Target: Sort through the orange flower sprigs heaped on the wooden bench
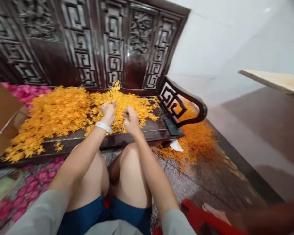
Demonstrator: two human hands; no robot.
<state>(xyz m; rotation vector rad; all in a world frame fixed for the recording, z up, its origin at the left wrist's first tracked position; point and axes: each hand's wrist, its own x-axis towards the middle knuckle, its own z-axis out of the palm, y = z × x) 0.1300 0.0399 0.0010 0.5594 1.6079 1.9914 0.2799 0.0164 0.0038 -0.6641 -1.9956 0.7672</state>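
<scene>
My left hand [108,112], with a white band on its wrist, is closed in a pinch over the bench. From its fingertips rises a small yellow openwork flower piece [116,85], which it appears to hold. Close by on the right, my right hand [131,119] has its fingers curled together; whatever they may grip is too small and blurred to make out. Beneath and around both hands spreads a loose layer of yellow flower pieces [144,107]. A taller heap of the same yellow pieces [63,111] lies to the left.
The dark wooden bench [159,133] has a carved back and a curved armrest [202,109]. A phone-like dark slab [171,126] lies by the armrest. Orange pieces [198,140] cover the floor beyond. Pink pieces [26,93] and a cardboard box [2,120] are left; a red stool [203,218] is lower right.
</scene>
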